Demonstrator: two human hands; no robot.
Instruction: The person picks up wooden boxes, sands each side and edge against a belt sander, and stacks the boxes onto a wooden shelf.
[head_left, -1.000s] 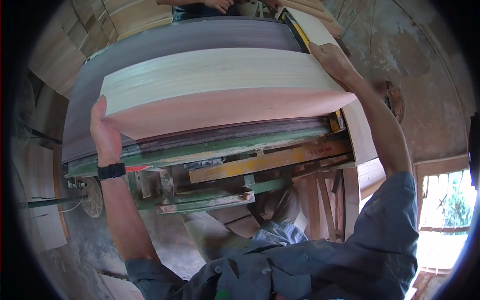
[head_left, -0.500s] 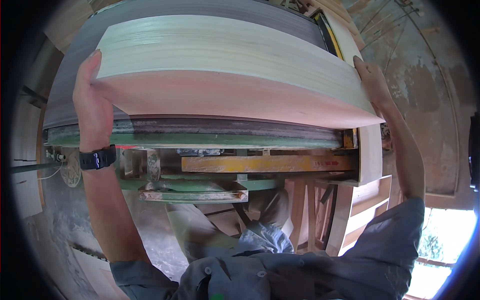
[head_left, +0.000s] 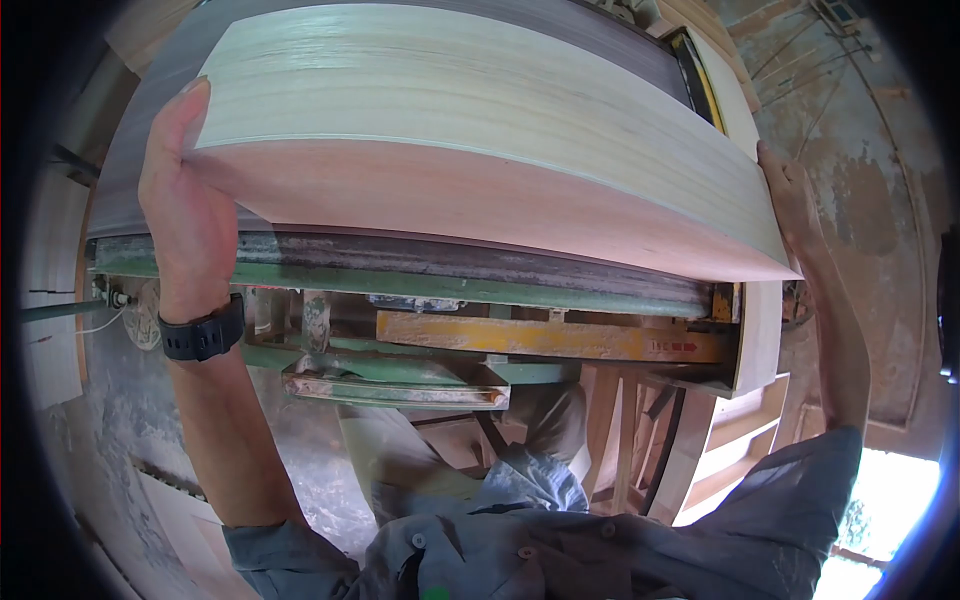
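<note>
A long, box-like wooden piece [head_left: 470,105] spans the view between my two hands. Its upper face is pale and glossy at the left, and the side toward me looks pinkish in shadow. My left hand [head_left: 190,215], with a black watch [head_left: 203,332] on the wrist, grips the left end, thumb up along the edge. At the right end, my right hand [head_left: 785,195] holds the other edge; most of its fingers are hidden behind the wood. Beneath and behind the piece lies a wide grey machine surface [head_left: 610,45], like a sanding belt. Whether the piece touches it, I cannot tell.
Along the machine's near side run a green frame [head_left: 430,285] and a worn yellow bar [head_left: 550,338]. A green-framed ledge [head_left: 400,388] juts toward my legs. Wooden frames [head_left: 740,440] stand at the lower right, beside a stained floor [head_left: 850,230].
The view has tilted, and the machine's right side sits lower and farther right. The wooden piece's right end and my right hand have shifted right and down in view. Both hands keep their hold.
</note>
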